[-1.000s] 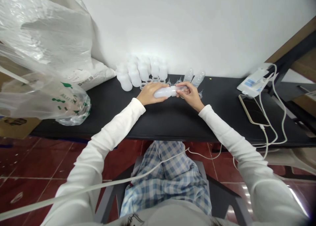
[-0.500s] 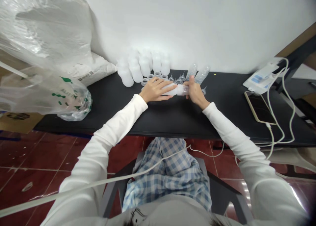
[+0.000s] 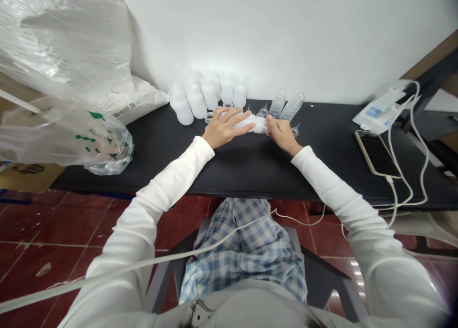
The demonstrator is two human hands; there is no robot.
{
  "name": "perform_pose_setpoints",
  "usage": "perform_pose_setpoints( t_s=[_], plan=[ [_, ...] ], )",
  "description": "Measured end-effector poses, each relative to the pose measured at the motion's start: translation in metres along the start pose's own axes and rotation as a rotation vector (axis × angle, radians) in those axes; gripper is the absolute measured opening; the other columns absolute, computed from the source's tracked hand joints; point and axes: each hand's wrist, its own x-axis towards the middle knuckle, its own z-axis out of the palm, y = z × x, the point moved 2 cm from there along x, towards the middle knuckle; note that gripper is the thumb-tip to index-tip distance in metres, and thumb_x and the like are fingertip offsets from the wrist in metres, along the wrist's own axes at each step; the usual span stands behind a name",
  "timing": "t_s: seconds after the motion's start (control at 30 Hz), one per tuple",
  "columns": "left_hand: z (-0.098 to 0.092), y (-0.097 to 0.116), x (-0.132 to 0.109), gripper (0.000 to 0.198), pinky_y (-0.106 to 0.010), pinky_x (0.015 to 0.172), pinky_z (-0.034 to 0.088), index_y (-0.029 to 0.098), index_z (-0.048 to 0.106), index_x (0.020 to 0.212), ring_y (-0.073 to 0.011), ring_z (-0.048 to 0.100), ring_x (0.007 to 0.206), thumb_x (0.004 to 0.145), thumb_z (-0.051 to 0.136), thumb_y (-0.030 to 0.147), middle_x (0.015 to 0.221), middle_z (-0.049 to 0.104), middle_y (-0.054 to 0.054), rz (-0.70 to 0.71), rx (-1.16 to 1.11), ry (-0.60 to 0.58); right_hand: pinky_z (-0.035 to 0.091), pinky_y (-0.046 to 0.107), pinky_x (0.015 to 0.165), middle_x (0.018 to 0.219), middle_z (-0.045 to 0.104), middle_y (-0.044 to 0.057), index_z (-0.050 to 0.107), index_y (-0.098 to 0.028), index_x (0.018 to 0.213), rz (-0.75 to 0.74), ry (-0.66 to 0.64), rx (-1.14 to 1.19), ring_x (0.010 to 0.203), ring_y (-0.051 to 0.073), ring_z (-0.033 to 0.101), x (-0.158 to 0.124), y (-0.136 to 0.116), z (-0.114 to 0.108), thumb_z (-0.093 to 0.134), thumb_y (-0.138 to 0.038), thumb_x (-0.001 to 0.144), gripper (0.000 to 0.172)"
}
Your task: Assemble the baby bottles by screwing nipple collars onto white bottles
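Observation:
A white translucent baby bottle [image 3: 259, 124] lies on its side, held just over the table. My left hand [image 3: 222, 129] wraps round its body from above. At the bottle's right end my right hand [image 3: 284, 133] pinches a clear piece, mostly hidden by the fingers. Behind my hands stand clear nipples [image 3: 263, 111] and clear rings [image 3: 209, 118], partly covered by my left hand. Two clear domed covers [image 3: 277, 103] stand just beyond my right hand. One more nipple [image 3: 295, 130] sits to its right.
Several white bottles [image 3: 182, 109] stand by the wall at the back left of the black table [image 3: 246, 170]. A large plastic sack [image 3: 107, 46] and a printed plastic bag [image 3: 103, 142] fill the left side. A phone [image 3: 377, 153], cables and a white box [image 3: 379, 111] lie at the right.
The bottle's right end has moved slightly up and left. My right hand's thumb has come down and its fingers have turned round the clear piece. My left hand keeps its hold.

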Motion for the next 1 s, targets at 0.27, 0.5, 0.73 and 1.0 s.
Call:
perform_pose_setpoints(
  t_s=[0.27,0.5,0.73,1.0],
  plan=[
    [-0.004,0.002,0.002,0.041,-0.056,0.111,0.041,0.037,0.06,0.138,-0.0296,0.06,0.131,0.1,0.05,0.05,0.139,0.067,-0.008,-0.011,0.036,0.0,0.055,0.051,0.084,0.059,0.054,0.004,0.065,-0.023,0.079,0.044,0.044,-0.106,0.063,0.024,0.062,-0.003,-0.004,0.0,0.007,-0.083,0.093,0.084],
    [-0.008,-0.005,0.0,0.067,-0.048,0.1,0.048,0.021,0.058,0.144,-0.0329,0.066,0.121,0.096,0.047,0.067,0.133,0.069,-0.017,-0.026,-0.008,0.009,0.052,0.053,0.106,0.128,0.065,0.013,0.058,-0.025,0.131,-0.332,0.0,-0.061,0.12,0.034,0.063,0.0,-0.012,-0.007,0.063,-0.075,0.083,0.07],
    [-0.006,0.002,0.0,0.052,-0.053,0.108,0.044,0.029,0.06,0.14,-0.031,0.063,0.126,0.096,0.056,0.056,0.138,0.067,-0.014,-0.002,-0.006,-0.034,0.057,0.047,0.088,0.079,0.068,0.006,0.069,-0.025,0.101,-0.16,0.093,-0.118,0.084,0.028,0.07,0.0,0.001,-0.002,0.044,-0.082,0.09,0.063],
    [-0.004,0.006,0.004,0.031,-0.059,0.114,0.041,0.043,0.064,0.128,-0.0254,0.059,0.135,0.104,0.044,0.04,0.137,0.069,-0.002,0.006,-0.053,-0.066,0.058,0.048,0.081,0.054,0.051,0.003,0.068,-0.023,0.079,0.014,0.018,0.098,0.065,0.023,0.067,0.002,0.014,0.013,0.012,-0.079,0.097,0.081]
  ],
)
